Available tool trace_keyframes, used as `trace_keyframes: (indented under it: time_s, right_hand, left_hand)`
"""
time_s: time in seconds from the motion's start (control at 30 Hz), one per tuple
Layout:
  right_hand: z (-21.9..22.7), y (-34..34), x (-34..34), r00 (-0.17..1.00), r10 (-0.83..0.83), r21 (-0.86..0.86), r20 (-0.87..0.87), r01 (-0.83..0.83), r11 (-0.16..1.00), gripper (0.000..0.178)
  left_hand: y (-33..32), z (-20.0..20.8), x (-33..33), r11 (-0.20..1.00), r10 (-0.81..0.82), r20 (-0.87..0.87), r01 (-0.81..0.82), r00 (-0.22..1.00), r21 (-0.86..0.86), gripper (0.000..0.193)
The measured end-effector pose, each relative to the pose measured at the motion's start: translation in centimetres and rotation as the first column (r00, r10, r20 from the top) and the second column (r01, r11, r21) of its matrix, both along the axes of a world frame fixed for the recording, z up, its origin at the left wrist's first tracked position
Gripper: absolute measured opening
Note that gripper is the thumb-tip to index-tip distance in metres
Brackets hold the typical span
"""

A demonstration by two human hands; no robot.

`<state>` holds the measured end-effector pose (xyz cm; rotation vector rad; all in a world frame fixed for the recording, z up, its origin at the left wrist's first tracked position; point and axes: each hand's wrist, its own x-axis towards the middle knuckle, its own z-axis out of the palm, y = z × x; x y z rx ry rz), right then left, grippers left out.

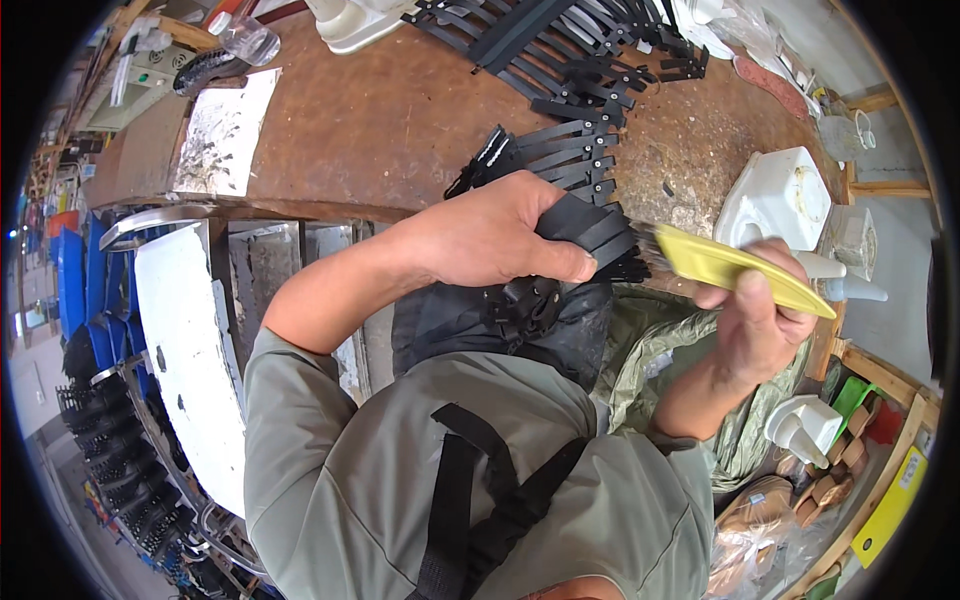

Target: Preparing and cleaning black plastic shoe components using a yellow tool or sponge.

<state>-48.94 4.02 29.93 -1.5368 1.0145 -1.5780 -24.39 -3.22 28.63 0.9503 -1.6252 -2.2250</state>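
My left hand (490, 232) is closed around a fanned stack of black straps (600, 232), its thumb lying across the top. The strap ends point right, toward my other hand. Between the fingers of my right hand (758, 315) is a brush with a flat yellow handle (740, 268). Its dark bristles are smeared by motion and sit close to the strap ends; whether they touch, I cannot tell. Just beyond my left hand, more black straps with metal rivets (575, 155) lie on the brown worktable (350, 130).
A white container (780, 195) stands at the table's right edge, beside a white nozzle (850, 283). More black straps (540, 45) spread across the far side. A stained white sheet (228, 135) and a clear bottle (248, 40) are at the far left. Greenish plastic sheeting (650, 345) hangs below the table edge.
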Motion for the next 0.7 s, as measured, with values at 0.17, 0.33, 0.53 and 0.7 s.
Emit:
trace_keyframes:
  time_s: [0.17, 0.33, 0.53, 0.7]
  right_hand:
    - [1.9, -2.3, 2.8, 0.997, 0.028, 0.088, -0.067, -0.022, 0.996, 0.015]
    - [2.4, -3.1, 3.8, 0.989, -0.048, 0.131, -0.142, 0.067, 0.989, 0.017]
    - [2.0, -3.8, 3.8, 0.965, 0.007, -0.071, -0.262, -0.027, 0.997, 0.015]
    - [1.4, -3.3, 2.3, 0.969, 0.121, -0.141, -0.214, -0.153, 0.978, 0.014]
  left_hand:
    - [-0.1, 0.6, -0.1, 0.999, 0.008, -0.052, -0.011, 0.999, -0.049, 0.018]
    - [-0.4, 0.2, 0.3, 0.999, -0.011, -0.065, 0.008, 0.998, -0.047, 0.018]
    - [-0.9, 0.2, 0.4, 0.998, -0.039, -0.072, 0.035, 0.997, -0.060, 0.022]
    - [-0.4, 0.6, 0.4, 1.000, 0.013, -0.100, -0.013, 0.995, -0.004, 0.020]
